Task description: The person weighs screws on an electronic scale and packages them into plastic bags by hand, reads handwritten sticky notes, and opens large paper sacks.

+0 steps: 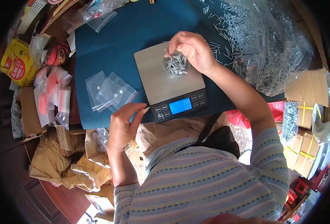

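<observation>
At one o'clock, my bare right hand (193,50), fingers (174,44) curled; its forearm (234,86) slants from a bent elbow towards ten o'clock. Near nine, my bare left hand (123,123), thumb (137,118) and forefinger (133,107) tips close, aimed towards two.

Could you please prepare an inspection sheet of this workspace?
Surface: blue tabletop.
Job's things: metal fasteners in clear plastic on a scale; small clear bags left of it.
Clutter: loose fasteners strewn beside a large plastic bag, far right.
Hands: right hand at the clear plastic; left hand by the scale's near left corner, contact unclear.
Cables: nothing clearly seen.
Surroundings: yellow packet left, brown paper lower left, cardboard boxes right.
</observation>
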Motion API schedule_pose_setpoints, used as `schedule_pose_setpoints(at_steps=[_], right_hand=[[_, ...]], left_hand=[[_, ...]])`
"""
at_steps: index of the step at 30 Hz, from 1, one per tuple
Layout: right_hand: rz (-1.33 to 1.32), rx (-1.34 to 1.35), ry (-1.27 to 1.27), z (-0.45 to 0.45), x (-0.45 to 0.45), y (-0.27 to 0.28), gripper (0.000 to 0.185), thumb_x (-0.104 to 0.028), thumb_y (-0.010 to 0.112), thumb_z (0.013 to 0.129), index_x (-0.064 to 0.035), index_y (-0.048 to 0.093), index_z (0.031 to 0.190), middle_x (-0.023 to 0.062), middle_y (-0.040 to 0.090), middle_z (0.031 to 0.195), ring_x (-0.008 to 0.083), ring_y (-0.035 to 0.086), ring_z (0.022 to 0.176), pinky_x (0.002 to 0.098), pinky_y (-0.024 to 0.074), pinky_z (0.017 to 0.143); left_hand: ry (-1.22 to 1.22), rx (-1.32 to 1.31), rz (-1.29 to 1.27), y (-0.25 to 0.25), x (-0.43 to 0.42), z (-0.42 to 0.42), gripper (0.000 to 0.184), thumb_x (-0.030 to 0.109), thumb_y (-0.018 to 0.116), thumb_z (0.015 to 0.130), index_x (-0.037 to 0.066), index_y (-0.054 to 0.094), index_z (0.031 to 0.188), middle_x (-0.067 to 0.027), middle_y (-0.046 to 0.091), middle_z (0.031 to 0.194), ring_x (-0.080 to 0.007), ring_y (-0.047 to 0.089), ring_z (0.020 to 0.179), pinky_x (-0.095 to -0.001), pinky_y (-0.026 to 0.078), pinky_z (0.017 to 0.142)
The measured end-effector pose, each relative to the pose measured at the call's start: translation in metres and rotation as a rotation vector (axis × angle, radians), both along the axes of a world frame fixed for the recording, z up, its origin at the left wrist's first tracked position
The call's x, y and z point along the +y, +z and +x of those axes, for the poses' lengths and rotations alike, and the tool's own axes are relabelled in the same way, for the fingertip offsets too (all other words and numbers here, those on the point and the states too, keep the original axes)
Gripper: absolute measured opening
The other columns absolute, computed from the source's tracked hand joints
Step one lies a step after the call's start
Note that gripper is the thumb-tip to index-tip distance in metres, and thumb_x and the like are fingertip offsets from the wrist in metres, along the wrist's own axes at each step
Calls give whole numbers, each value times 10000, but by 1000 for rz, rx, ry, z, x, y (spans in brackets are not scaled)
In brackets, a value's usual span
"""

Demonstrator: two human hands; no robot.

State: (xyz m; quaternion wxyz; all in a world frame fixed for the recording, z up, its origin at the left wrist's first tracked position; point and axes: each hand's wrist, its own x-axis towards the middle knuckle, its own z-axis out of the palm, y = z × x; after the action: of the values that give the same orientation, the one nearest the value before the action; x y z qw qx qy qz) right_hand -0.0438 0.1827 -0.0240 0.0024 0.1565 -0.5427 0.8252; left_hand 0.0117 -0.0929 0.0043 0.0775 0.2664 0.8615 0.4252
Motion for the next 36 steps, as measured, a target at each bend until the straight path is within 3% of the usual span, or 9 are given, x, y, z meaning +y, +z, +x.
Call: schedule_pose_setpoints(at_steps=[5,9,11,13,17,22,31,32,36], right_hand=[[71,32,-23,-3,27,9,468,-328,282,959,25,580,882,133,610,942,257,569,997,402,382,942],[919,23,-300,2,79,13,264,-212,556,889,-26,584,1075,69,600,1024,200,560,1009,338,426,879],[1469,113,-307,16,92,10,477,-267,663,797,-56,510,1197,126,494,1206,268,479,1123,353,398,931],[1750,90,-367,30,87,-4,551,-283,674,781,-48,478,1240,163,466,1227,313,447,1145,370,380,955],[1964,-2,-399,38,76,-20,566,-313,665,782,24,486,1201,211,485,1166,343,473,1089,412,398,933],[1718,185,-530,33,91,-33,289,-143,644,754,29,614,985,162,581,979,328,559,945,382,466,844],[1579,344,-395,37,109,-24,317,-148,691,748,-33,604,1031,104,587,957,276,587,864,355,478,768],[1477,161,-283,36,112,-21,315,-82,687,741,-48,597,1041,88,586,895,220,586,804,312,481,721],[1362,123,-221,33,109,-26,276,5,648,731,-34,608,1001,58,593,754,143,559,682,271,476,646]], left_hand=[[81,110,-38,-6,-2,-4,142,33,628,797,8,641,936,-157,647,962,-296,627,924,-337,496,773],[124,285,-297,-26,-15,-7,197,19,580,795,26,629,985,-180,609,1083,-325,577,1041,-376,475,862],[116,387,-404,-34,-15,-6,229,3,563,788,31,623,1007,-187,599,1100,-325,575,1042,-371,482,853],[140,374,-377,-44,-16,-6,259,-23,541,781,33,618,1022,-197,602,1081,-331,578,1034,-370,493,836],[231,342,-242,-50,-16,-9,251,-42,528,790,34,623,1009,-198,619,1021,-339,610,955,-367,516,782],[372,225,-132,-50,-13,-11,173,-33,596,783,19,641,942,-155,640,893,-276,647,791,-328,518,715],[300,222,-71,-46,-13,-13,134,-24,595,803,4,641,926,-156,644,902,-256,649,812,-310,504,730],[284,249,-70,-45,-13,-14,136,-25,586,810,4,639,932,-160,645,916,-262,648,824,-313,503,732],[298,315,-66,-42,-12,-14,162,-31,557,829,12,634,965,-160,646,942,-270,643,852,-323,501,728]])
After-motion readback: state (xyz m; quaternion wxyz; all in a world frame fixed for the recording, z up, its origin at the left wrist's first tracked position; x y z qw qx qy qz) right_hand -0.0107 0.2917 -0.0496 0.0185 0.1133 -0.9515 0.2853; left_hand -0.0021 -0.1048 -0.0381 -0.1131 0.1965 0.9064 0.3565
